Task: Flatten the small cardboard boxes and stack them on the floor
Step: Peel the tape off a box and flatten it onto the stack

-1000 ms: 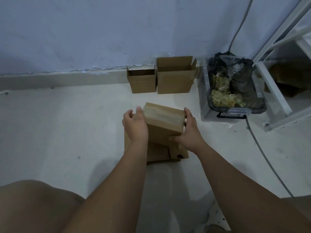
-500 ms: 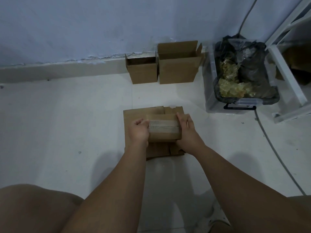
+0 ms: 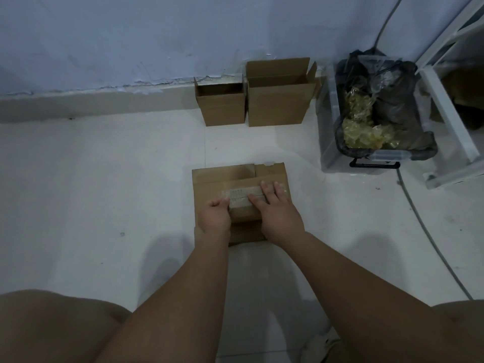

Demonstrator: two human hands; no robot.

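1. Head view, step in hand: a person is pressing a box [image 3: 245, 213] down onto a pile of flat cardboard [image 3: 217, 179] on the floor [image 3: 104, 192]. This looks like the flattening step (whether the box is fully flat cannot be told).
2. Fingers: the right hand [image 3: 278, 214] lies with its fingers straight and slightly apart, pushing down on the box. The left hand [image 3: 213, 217] has its fingers curled round the box's left end.
3. Next move: probably more downward pressure, then squaring the box on the pile. After that comes a reach well beyond the fingertips to the two open boxes [image 3: 262, 106] standing upright against the wall [image 3: 157, 35].
4. Materials: the cardboard is plain brown, matt and creased. Glossy clear tape [image 3: 242, 197] runs across the box under the fingers. The floor is pale and smooth. A clear plastic bin [image 3: 327, 142] sits well to the right of the fingers.
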